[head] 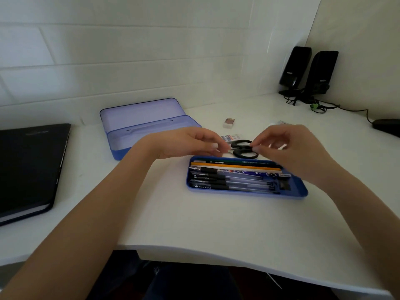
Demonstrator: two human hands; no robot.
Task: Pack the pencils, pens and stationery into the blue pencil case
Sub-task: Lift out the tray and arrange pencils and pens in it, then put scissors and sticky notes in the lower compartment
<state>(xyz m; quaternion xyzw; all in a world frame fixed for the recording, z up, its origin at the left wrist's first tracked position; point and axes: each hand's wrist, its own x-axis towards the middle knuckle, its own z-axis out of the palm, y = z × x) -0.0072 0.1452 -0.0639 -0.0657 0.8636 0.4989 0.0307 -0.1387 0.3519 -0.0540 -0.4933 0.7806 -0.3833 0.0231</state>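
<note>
The blue pencil case (121, 153) stands open at the back left, lid up, its base bare inside. Its blue inner tray (302, 192) lies in front of me with several pens and pencils (233, 176) laid lengthwise in it. Just behind the tray are black-handled scissors (243, 149). My left hand (186, 144) pinches their blade end, and my right hand (292, 146) has its fingertips on the handle loops. A small eraser (228, 123) and a flat lead box (230, 137) lie on the desk beyond the scissors.
A black folder (30, 169) lies at the left edge of the white desk (194, 224). Two black speakers (309, 70) with cables stand in the back right corner, and a dark mouse (387, 126) sits at the far right. The wall runs close behind the case.
</note>
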